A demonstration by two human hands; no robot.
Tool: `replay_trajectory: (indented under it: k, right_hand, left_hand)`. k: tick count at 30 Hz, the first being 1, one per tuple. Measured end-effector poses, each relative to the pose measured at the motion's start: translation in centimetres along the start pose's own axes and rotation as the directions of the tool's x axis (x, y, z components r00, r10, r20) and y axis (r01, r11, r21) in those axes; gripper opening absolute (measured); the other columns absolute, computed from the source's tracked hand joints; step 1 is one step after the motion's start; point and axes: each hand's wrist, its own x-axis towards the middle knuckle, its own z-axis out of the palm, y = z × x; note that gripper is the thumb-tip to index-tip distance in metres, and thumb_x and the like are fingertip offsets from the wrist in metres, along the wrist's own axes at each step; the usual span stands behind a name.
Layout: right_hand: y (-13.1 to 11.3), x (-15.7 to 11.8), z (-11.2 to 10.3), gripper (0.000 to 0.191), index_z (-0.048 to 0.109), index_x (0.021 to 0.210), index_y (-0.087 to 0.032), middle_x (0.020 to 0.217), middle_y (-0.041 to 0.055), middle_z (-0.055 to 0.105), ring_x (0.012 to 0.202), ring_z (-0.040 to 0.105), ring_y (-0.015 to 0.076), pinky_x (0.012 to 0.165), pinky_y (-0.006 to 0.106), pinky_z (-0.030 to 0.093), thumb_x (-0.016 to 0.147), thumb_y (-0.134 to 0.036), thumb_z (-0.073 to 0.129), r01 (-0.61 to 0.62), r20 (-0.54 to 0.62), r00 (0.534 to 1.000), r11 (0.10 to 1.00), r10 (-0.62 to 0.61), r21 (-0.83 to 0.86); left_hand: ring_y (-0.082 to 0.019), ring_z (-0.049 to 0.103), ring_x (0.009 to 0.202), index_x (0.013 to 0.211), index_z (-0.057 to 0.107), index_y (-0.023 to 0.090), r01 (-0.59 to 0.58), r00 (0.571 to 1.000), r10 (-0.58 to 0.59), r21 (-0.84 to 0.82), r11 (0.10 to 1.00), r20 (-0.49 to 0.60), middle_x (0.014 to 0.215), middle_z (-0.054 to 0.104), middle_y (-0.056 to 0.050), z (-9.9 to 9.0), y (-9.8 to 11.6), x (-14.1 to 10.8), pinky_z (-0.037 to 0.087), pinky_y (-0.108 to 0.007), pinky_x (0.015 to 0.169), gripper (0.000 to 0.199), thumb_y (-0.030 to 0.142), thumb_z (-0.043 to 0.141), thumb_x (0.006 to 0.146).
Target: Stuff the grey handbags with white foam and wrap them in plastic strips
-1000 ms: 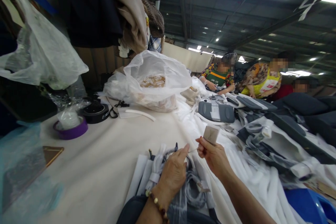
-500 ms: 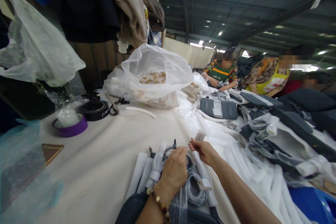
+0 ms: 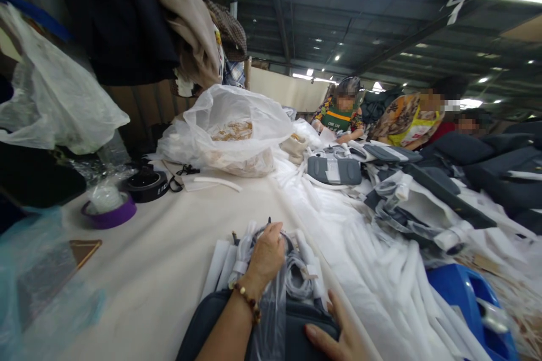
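A dark grey bag (image 3: 302, 318) lies at the table's near edge, its top end toward the far side. My left hand (image 3: 267, 256), with a beaded bracelet at the wrist, is closed over the bag's handle (image 3: 285, 241) at that end; the fingertips partly hide what they grip. Beside it are a coiled grey strap (image 3: 298, 277) in clear plastic and white foam-wrapped pieces (image 3: 220, 262). A clear plastic strip (image 3: 271, 316) runs down the bag's middle. My right hand (image 3: 341, 333) rests at the bag's right edge, thumb and fingers apart, holding nothing visible.
Tape rolls, one purple (image 3: 109, 213) and one black (image 3: 146, 183), stand at left. A big plastic bag (image 3: 237, 152) sits behind. White foam tubes (image 3: 381, 271), a blue container (image 3: 461, 304) and more grey bags (image 3: 334, 168) lie right. Co-workers stand beyond.
My right hand has left the white piece at the bag's far end and come down to its right edge, fingers spreading. My left hand stays on the handle. The view has swung right.
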Motion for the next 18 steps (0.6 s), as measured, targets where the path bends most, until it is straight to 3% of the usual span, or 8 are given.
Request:
replay_trajectory:
  k: [4,6,9,13,15,18]
  right_hand:
    - [-1.1,0.8,0.4,0.117,0.025,0.142,-0.004,0.133,0.0222,0.049,0.124,0.046,0.0356,0.106,0.043,0.033,0.050,-0.058,0.073,-0.013,-0.067,0.998,0.995,0.020,0.103]
    - [-1.4,0.7,0.6,0.117,0.029,0.140,-0.002,0.131,0.0234,0.051,0.122,0.047,0.0366,0.103,0.042,0.036,0.048,-0.058,0.074,-0.017,-0.080,0.996,0.990,0.028,0.137]
    - [-1.7,0.2,0.6,0.111,0.037,0.137,-0.005,0.128,0.0211,0.055,0.120,0.049,0.0370,0.101,0.042,0.038,0.046,-0.054,0.077,-0.013,-0.075,0.997,0.985,0.026,0.173]
    - [-2.3,0.0,0.3,0.104,0.042,0.134,-0.007,0.123,0.0186,0.059,0.116,0.053,0.0365,0.099,0.042,0.040,0.046,-0.049,0.079,0.011,-0.070,0.998,0.981,0.003,0.192]
    - [-2.5,0.0,0.3,0.108,0.039,0.134,0.000,0.124,0.0225,0.058,0.115,0.053,0.0369,0.099,0.042,0.040,0.046,-0.048,0.079,0.015,-0.084,0.996,0.983,0.001,0.184]
    - [-2.9,-0.4,0.1,0.101,0.044,0.131,-0.001,0.118,0.0215,0.062,0.112,0.056,0.0363,0.098,0.043,0.042,0.048,-0.047,0.079,0.012,-0.062,0.998,0.979,0.000,0.204]
  left_hand:
    - [-0.020,0.065,0.074,0.096,0.065,0.012,0.102,0.992,-0.116,-0.240,0.965,-0.041,0.077,0.069,-0.009,-1.5,1.8,0.3,0.053,-0.036,0.076,0.033,0.030,0.053,0.072]
    - [-0.019,0.066,0.077,0.099,0.063,0.012,0.128,0.981,-0.168,-0.333,0.934,-0.096,0.088,0.070,-0.010,-3.6,2.7,0.3,0.052,-0.033,0.076,0.040,0.039,0.050,0.074]
    - [-0.022,0.062,0.099,0.103,0.060,0.013,0.180,0.945,-0.264,-0.369,0.912,-0.192,0.115,0.063,-0.014,-8.2,3.2,-0.9,0.048,-0.036,0.088,0.046,0.046,0.052,0.071]
    - [-0.037,0.050,0.117,0.090,0.065,0.012,0.359,0.875,-0.427,-0.287,0.888,-0.228,0.112,0.064,-0.019,-13.0,2.0,-6.1,0.034,-0.049,0.102,0.053,0.043,0.077,0.049]
    - [-0.039,0.052,0.114,0.090,0.065,0.012,0.438,0.853,-0.491,-0.270,0.858,-0.178,0.108,0.066,-0.020,-13.8,1.0,-9.4,0.037,-0.051,0.100,0.057,0.043,0.081,0.045]
    - [-0.032,0.059,0.108,0.105,0.062,0.015,0.520,0.840,-0.543,-0.281,0.806,-0.002,0.109,0.067,-0.015,-13.5,-0.2,-12.7,0.045,-0.043,0.094,0.065,0.048,0.080,0.052]
